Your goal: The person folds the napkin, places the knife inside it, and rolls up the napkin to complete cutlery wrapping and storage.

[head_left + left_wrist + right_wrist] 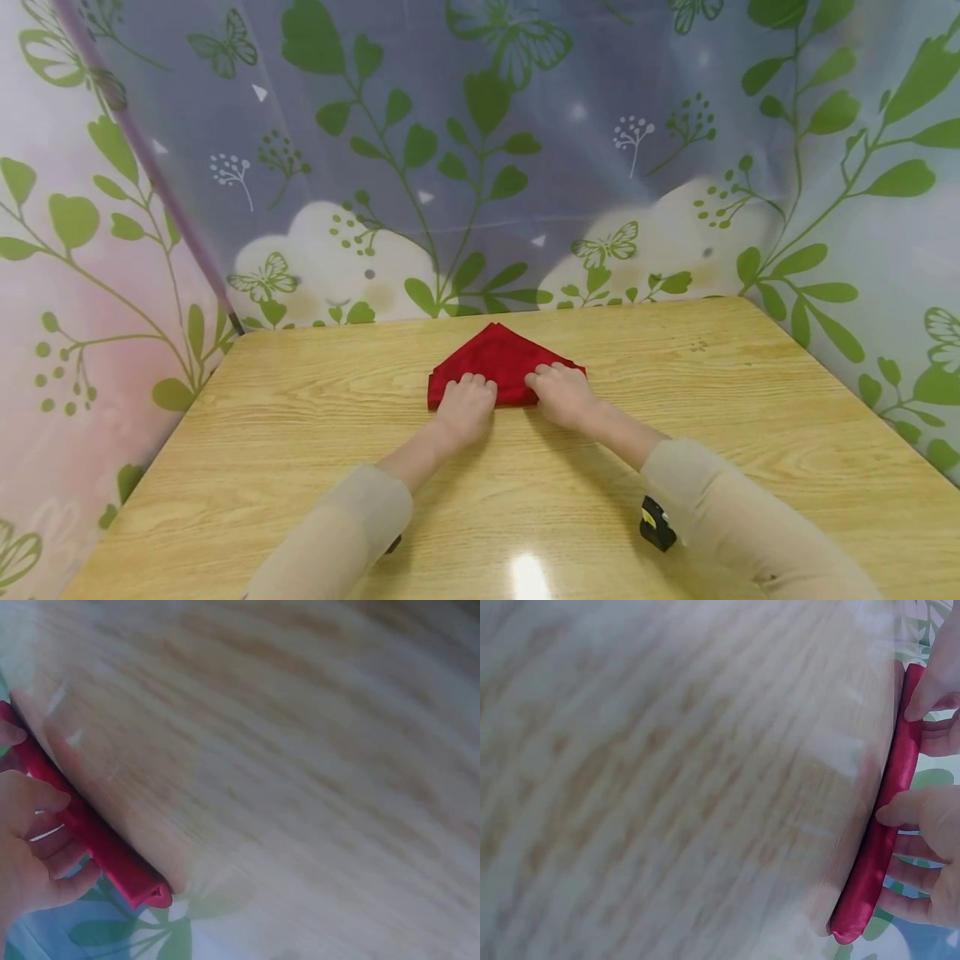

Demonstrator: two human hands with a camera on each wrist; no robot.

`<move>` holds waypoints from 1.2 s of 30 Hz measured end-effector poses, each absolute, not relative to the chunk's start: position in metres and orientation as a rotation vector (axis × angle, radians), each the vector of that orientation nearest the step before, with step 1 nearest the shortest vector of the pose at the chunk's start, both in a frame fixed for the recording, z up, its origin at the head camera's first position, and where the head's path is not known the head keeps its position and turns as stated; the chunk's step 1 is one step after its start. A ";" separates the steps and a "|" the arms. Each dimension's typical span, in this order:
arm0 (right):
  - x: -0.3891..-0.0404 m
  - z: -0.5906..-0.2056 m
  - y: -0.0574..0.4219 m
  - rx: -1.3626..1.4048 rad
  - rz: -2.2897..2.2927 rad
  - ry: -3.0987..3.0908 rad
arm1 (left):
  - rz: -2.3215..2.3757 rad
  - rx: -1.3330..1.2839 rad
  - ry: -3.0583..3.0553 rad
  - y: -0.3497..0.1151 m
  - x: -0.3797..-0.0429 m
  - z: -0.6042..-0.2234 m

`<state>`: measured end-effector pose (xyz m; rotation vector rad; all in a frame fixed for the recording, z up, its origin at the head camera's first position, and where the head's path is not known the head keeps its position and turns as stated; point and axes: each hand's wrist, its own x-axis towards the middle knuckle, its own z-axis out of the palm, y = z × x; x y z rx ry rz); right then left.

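Note:
A red cloth (491,354) lies on the table, its far side coming to a point and its near edge folded into a thick, straight roll. My left hand (467,407) grips the left part of that near edge. Farther along, my right hand (566,396) grips it towards the right end. In the left wrist view the thumb presses the near face of the shiny red roll (105,844), with the fingers over its other side. The right wrist view has the right thumb against the rolled edge (896,776) and the fingers behind it.
The wooden table (300,433) runs back to a printed curtain (450,167) with leaves, butterflies and clouds. More of this fabric hangs at both sides. A small black device (656,523) shows under the right sleeve.

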<state>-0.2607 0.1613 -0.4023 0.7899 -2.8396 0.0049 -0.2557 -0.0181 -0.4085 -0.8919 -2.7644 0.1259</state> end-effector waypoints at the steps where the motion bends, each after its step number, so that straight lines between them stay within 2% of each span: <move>1: -0.262 -0.403 0.162 0.799 0.005 -2.835 | 0.125 -0.888 -2.766 -0.018 -0.256 -0.409; 23: -0.275 -0.400 0.177 1.115 -0.112 -2.737 | 0.188 -0.815 -2.837 -0.019 -0.260 -0.408; 36: -0.277 -0.398 0.176 1.133 -0.126 -2.816 | 0.253 -0.851 -2.850 -0.020 -0.261 -0.406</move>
